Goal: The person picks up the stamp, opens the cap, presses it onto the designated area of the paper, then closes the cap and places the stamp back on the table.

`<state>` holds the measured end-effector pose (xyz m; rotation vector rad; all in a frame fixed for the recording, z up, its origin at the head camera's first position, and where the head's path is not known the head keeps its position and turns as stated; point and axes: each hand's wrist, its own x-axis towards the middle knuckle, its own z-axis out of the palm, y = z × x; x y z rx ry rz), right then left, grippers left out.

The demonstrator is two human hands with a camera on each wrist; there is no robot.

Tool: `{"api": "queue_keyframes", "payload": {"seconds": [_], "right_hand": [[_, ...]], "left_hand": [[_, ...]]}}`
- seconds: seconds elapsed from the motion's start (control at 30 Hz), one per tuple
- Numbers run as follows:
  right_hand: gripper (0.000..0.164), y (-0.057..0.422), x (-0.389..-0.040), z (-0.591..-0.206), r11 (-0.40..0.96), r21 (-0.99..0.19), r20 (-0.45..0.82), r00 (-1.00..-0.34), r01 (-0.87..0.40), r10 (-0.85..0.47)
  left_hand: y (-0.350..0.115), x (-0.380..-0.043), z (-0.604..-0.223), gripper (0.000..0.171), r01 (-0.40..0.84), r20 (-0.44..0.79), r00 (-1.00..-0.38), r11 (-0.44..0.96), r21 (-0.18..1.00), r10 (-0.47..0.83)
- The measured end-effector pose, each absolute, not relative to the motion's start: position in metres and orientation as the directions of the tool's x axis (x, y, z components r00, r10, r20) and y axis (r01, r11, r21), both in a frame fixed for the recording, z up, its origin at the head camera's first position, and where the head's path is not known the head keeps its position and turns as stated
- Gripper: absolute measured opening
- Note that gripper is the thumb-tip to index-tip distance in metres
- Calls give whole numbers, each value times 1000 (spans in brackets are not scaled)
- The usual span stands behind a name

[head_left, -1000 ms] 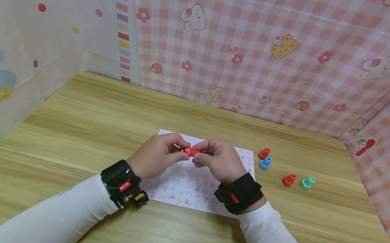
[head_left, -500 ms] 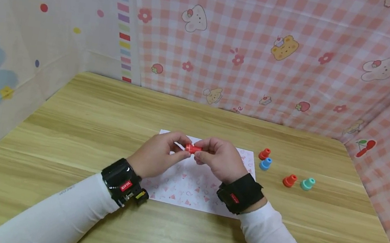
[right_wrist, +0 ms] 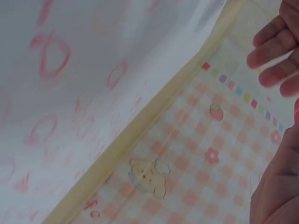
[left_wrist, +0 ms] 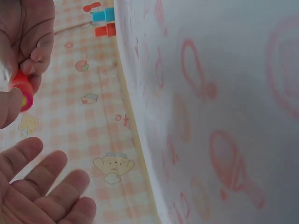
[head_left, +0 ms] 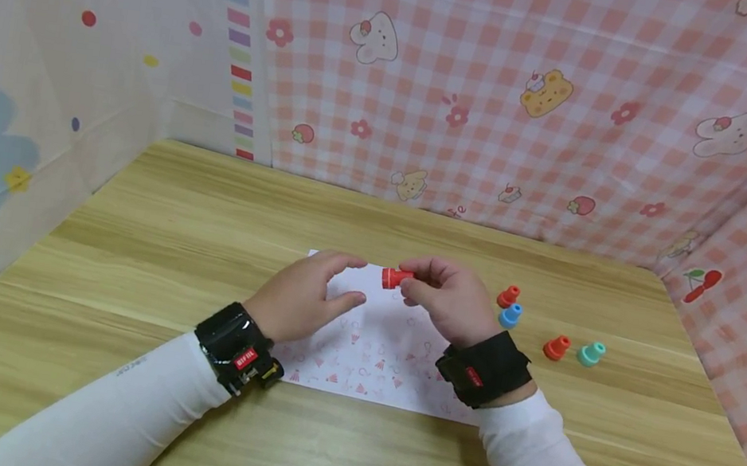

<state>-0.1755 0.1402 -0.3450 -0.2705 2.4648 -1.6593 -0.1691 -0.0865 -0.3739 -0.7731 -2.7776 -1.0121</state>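
A small red toy stamp (head_left: pixel 396 278) is pinched between the thumb and fingers of my right hand (head_left: pixel 455 303), held sideways above the paper's far edge. In the left wrist view the end of the stamp (left_wrist: pixel 25 95) faces the camera. My left hand (head_left: pixel 302 295) is apart from it, thumb and fingers spread with a gap between them. Beneath both hands lies a white paper (head_left: pixel 362 356) covered with small red and pink prints, among them rackets and shuttlecocks. The right wrist view shows only a sliver of red at its right edge.
Right of the paper several stamps stand on the wooden table (head_left: pixel 284 445): a red stamp (head_left: pixel 508 296), a blue stamp (head_left: pixel 510 315), another red stamp (head_left: pixel 556 347) and a teal stamp (head_left: pixel 591 353). A checked cloth (head_left: pixel 487 153) hangs behind the table.
Both hands were at the red stamp earlier. My left fingers have let go of it and spread, while my right hand has carried it a little up and to the right.
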Motion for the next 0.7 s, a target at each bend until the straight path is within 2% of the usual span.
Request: {"api": "queue_keyframes", "payload": {"seconds": [0.47,0.7], "right_hand": [[26,205,-184,-343,556,-831,-51,-992,-25,-119],[19,235,-186,-342,691,-721,-26,-995,-51,-101]], "left_hand": [[-97,-175,-368,66,486,154,-868,740,465,473],[-106,-181,-373,70,449,90,-886,796,405,454]]}}
